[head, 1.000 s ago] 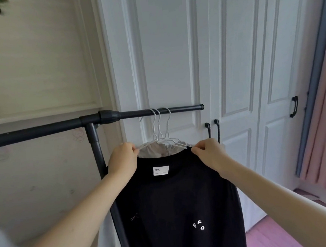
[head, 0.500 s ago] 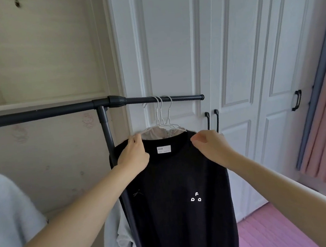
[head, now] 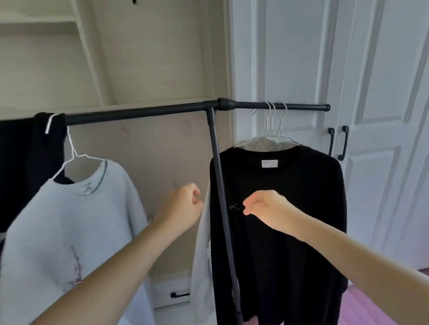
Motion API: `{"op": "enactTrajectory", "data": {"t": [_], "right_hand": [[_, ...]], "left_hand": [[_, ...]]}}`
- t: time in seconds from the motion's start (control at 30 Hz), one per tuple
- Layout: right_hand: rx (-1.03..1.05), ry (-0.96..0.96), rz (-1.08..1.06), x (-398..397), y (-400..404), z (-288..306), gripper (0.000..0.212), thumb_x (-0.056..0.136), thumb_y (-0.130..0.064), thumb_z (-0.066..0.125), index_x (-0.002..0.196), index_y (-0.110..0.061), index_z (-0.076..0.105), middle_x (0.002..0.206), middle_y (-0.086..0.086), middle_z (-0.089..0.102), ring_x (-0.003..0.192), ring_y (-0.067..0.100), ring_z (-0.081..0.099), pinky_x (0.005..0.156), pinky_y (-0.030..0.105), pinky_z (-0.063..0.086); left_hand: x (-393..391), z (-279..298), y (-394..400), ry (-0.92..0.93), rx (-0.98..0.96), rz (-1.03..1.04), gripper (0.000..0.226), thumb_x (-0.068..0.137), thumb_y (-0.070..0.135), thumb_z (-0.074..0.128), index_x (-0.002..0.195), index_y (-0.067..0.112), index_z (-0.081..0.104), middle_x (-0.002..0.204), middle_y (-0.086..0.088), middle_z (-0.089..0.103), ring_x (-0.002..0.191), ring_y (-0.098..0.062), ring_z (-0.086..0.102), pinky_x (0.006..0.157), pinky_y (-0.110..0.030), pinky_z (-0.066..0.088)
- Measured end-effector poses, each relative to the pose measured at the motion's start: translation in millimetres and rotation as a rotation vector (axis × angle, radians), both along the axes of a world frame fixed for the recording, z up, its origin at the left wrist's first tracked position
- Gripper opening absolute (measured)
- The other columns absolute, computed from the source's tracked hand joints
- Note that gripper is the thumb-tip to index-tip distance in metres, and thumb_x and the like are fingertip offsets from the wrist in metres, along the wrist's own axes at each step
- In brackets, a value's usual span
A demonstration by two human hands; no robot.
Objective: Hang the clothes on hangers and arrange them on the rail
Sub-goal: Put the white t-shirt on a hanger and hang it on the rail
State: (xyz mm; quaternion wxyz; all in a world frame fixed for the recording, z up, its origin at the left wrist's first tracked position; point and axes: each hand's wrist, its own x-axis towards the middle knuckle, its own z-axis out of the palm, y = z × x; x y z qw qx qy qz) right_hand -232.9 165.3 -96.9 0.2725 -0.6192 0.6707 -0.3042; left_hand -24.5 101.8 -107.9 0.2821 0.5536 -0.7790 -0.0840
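Black sweater (head: 286, 221) released, left on rail (head: 139, 113), both hands lowered, loosely curled, empty.

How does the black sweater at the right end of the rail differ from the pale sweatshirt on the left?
The black sweater hangs right of the rail's upright post, among several hooks; the pale sweatshirt hangs left of it on a single hook. The black sweater shows a white neck label; the pale sweatshirt shows a faint reddish print low on its front. Both hang on white wire hangers from the black rail.
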Motion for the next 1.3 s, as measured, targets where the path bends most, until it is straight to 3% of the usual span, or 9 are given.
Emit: {"op": "enactTrajectory", "data": {"t": [0.13,0.23,0.37,0.5,0.6,0.77,0.97,1.07,1.3], "right_hand": [[-0.017,0.002,0.093,48,-5,-2,0.021,0.093,-0.017,0.053,0.105,-0.016,0.069,0.095,-0.001,0.066,0.100,0.025,0.065,0.074,0.031,0.055],[-0.033,0.027,0.153,86,-15,-8,0.024,0.091,-0.015,0.049,0.101,-0.006,0.069,0.105,0.017,0.069,0.105,0.038,0.062,0.086,0.045,0.053],[-0.025,-0.010,0.251,143,-39,-4,0.029,0.091,-0.024,0.046,0.097,-0.012,0.071,0.106,0.013,0.072,0.077,0.020,0.064,0.069,0.026,0.050],[-0.034,-0.095,0.292,208,-72,14,0.026,0.087,-0.020,0.050,0.087,-0.007,0.072,0.088,-0.003,0.073,0.085,0.019,0.065,0.092,0.044,0.052],[-0.098,-0.093,0.304,255,-95,27,0.021,0.088,-0.018,0.051,0.083,-0.014,0.071,0.095,0.000,0.072,0.084,0.018,0.063,0.086,0.037,0.053],[-0.217,-0.069,0.242,302,-128,42,0.032,0.094,-0.018,0.051,0.125,-0.013,0.056,0.116,0.006,0.062,0.106,0.025,0.060,0.081,0.029,0.047],[-0.416,-0.025,0.204,333,-161,48,0.048,0.096,-0.015,0.049,0.143,-0.017,0.037,0.141,0.006,0.048,0.120,0.026,0.054,0.091,0.031,0.048],[-0.474,0.073,0.223,340,-174,49,0.047,0.095,-0.008,0.049,0.141,-0.015,0.040,0.140,0.010,0.047,0.122,0.027,0.053,0.097,0.032,0.046],[-0.533,0.014,0.179,341,-201,59,0.021,0.094,-0.009,0.053,0.105,-0.006,0.071,0.109,0.008,0.070,0.104,0.023,0.063,0.077,0.018,0.039]], "left_hand": [[64,6,17,0.002,-0.040,0.122,0.026,0.093,0.021,0.051,0.117,0.017,0.058,0.105,0.000,0.068,0.093,-0.020,0.063,0.078,-0.035,0.053],[111,12,26,0.025,-0.098,0.241,0.030,0.092,0.018,0.050,0.120,0.017,0.058,0.109,0.000,0.067,0.096,-0.020,0.061,0.079,-0.036,0.051],[173,22,30,-0.003,-0.266,0.347,0.033,0.088,0.015,0.056,0.121,0.016,0.058,0.116,0.002,0.062,0.110,-0.021,0.051,0.081,-0.038,0.049],[217,35,29,0.016,-0.414,0.397,0.032,0.084,0.007,0.057,0.115,0.013,0.062,0.116,0.000,0.057,0.106,-0.021,0.049,0.070,-0.037,0.048],[237,43,22,-0.020,-0.518,0.344,0.032,0.082,0.005,0.059,0.113,0.011,0.062,0.112,-0.003,0.060,0.099,-0.023,0.052,0.068,-0.037,0.049],[255,45,4,0.143,-0.334,0.234,0.035,0.081,0.013,0.062,0.115,0.016,0.054,0.111,0.004,0.050,0.090,-0.018,0.055,0.076,-0.038,0.050],[268,40,-14,0.291,-0.098,0.176,0.021,0.084,0.014,0.061,0.104,0.018,0.057,0.090,0.010,0.061,0.076,-0.005,0.059,0.058,-0.015,0.042],[271,37,-20,0.250,-0.017,0.134,0.012,0.089,0.016,0.053,0.099,0.013,0.060,0.087,-0.001,0.065,0.072,-0.010,0.059,0.056,-0.019,0.044],[264,35,-31,0.297,0.051,0.076,0.017,0.095,0.018,0.044,0.098,0.007,0.056,0.089,-0.015,0.063,0.068,-0.017,0.051,0.059,-0.028,0.040]]}}
